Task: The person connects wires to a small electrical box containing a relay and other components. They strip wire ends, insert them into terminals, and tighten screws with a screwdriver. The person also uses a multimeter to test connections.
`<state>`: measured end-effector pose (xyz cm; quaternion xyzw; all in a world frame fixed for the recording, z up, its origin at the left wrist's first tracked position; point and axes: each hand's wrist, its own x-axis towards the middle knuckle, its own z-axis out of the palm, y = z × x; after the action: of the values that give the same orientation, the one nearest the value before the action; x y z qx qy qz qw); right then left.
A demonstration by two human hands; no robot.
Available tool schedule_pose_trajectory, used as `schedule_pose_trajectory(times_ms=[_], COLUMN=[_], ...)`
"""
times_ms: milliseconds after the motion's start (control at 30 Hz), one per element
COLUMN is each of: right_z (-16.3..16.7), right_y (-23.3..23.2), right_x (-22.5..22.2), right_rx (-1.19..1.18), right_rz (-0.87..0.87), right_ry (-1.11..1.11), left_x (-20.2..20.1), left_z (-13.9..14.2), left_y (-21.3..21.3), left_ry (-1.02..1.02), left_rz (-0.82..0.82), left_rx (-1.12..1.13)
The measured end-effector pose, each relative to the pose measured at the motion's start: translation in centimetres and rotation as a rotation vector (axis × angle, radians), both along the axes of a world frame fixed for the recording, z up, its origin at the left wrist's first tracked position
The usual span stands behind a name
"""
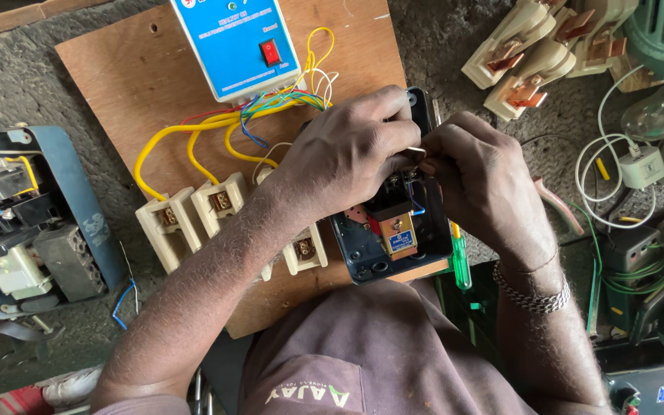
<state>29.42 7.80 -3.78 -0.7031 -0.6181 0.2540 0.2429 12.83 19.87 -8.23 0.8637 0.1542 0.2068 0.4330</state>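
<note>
Brown wooden board (140, 69) under a blue control box (232, 42) with a red switch (270, 51); yellow wires (170, 138) mixed with blue, green and red run to cream fuse holders (194, 219). My fingers (405, 150) sit over a dark blue-black starter box (393, 257) with a yellow-orange part inside. Green-handled screwdriver (461, 265), silver bracelet (532, 296), white cable (601, 165), grey worktop (24, 69).

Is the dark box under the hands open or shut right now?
Open. The dark box has no cover on it: its inner parts and wires show, and the left hand and right hand work inside it.
</note>
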Motion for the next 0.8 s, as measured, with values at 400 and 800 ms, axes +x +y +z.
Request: schedule_pose_trajectory(times_ms=[400,800], right_z=[0.01,0.23], right_y=[-0.10,0.03], right_x=[-0.33,-0.15], right_rx=[0.009,-0.046], right_rz=[0.028,0.027], right_ry=[-0.026,-0.073], left_x=[-0.40,-0.70], left_z=[-0.28,-0.03], left_y=[0.23,-0.04], left_ry=[-0.123,-0.106], left_rz=[-0.054,-0.095], left_rx=[0.109,0.295])
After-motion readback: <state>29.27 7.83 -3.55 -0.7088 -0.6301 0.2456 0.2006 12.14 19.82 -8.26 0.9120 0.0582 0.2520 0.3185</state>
